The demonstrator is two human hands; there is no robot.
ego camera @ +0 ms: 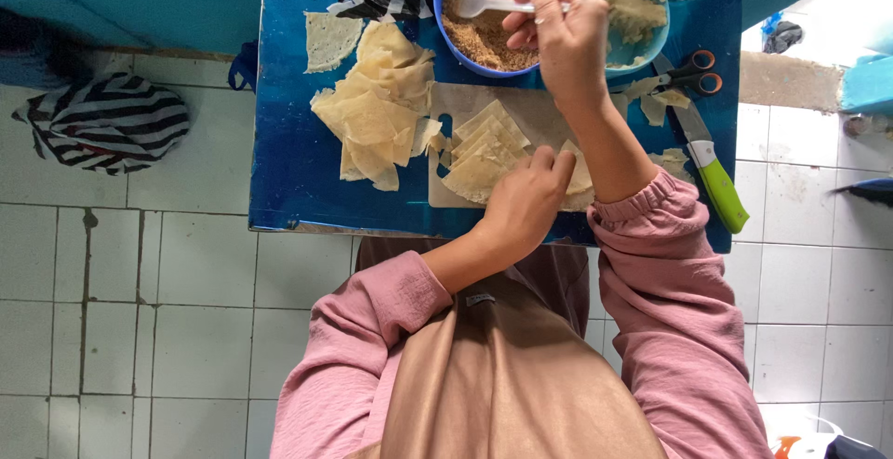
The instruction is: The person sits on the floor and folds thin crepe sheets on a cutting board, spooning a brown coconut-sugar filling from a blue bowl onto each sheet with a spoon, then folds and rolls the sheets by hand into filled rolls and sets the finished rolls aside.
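The white plastic spoon lies level over the blue bowl of brown crumbly filling, its head at the near-left part of the heap and its handle pinched in the right hand — fingers closed around the handle's end, thumb underneath. The bowl sits at the far edge of the blue counter, touching a lighter blue bowl of pale paste on its right.

Below them, the left hand rests fingers-down on a stack of thin pastry squares lying on a pale cutting board; it holds nothing, only presses the top sheet flat. A looser pile of sheets lies just left of the board.

For a clean scoop, I'd judge a modest, level spoonful best (the crumbs look dry and would spill from a heaped one), carried low over the board — with the left hand keeping the sheet from shifting. Scissors and a green-handled knife lie to the right, well apart from the sleeve.
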